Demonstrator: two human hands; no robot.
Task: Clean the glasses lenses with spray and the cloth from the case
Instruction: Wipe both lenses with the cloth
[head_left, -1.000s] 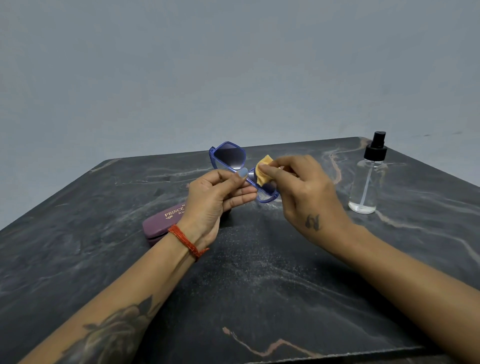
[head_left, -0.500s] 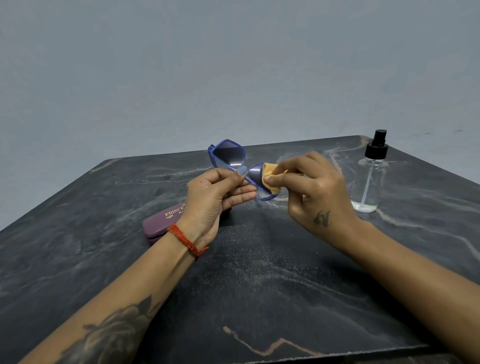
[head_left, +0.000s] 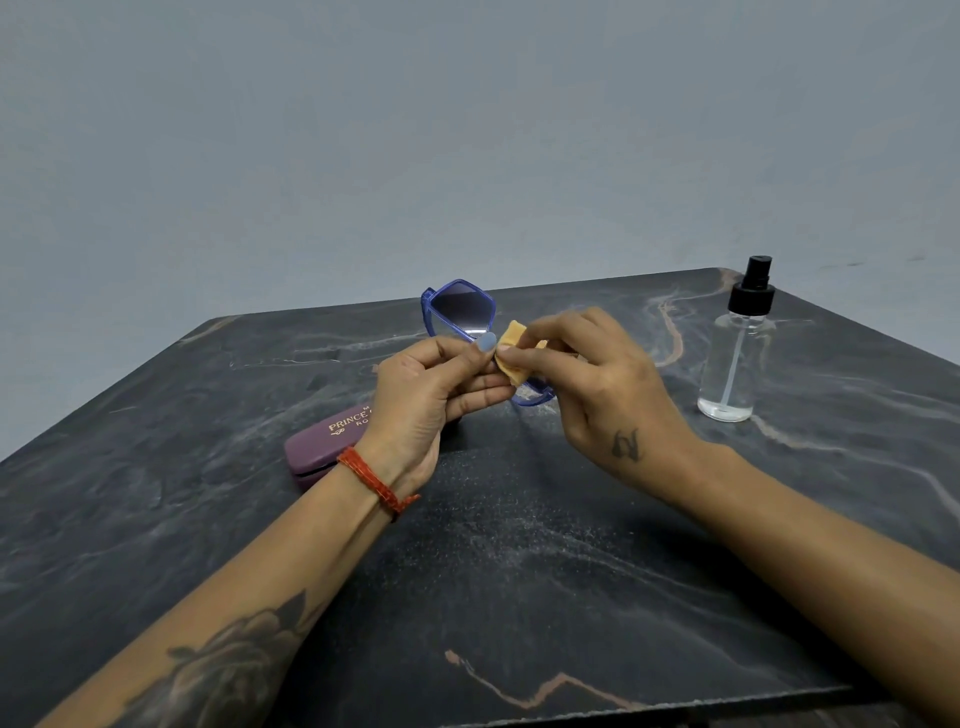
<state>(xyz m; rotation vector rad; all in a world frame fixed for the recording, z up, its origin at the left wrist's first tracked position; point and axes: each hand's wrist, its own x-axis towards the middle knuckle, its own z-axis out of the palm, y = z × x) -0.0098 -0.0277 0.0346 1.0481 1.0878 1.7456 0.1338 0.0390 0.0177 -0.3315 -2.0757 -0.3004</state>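
Observation:
Blue-framed glasses (head_left: 460, 310) with tinted lenses are held above the dark marble table. My left hand (head_left: 431, 395) grips them near the bridge, thumb on top. My right hand (head_left: 592, 384) pinches a small folded yellow cloth (head_left: 511, 353) against the nearer lens, which is mostly hidden behind the cloth and fingers. The far lens stands free and upright. A clear spray bottle (head_left: 735, 353) with a black pump top stands on the table to the right, apart from both hands.
A purple glasses case (head_left: 324, 441) with gold lettering lies shut on the table (head_left: 519, 571) behind my left wrist. A red thread band circles that wrist. The table's front edge runs along the bottom of the view.
My right hand has slid the cloth leftward along the nearer lens, toward the bridge and my left thumb. The left hand and the glasses stayed nearly still.

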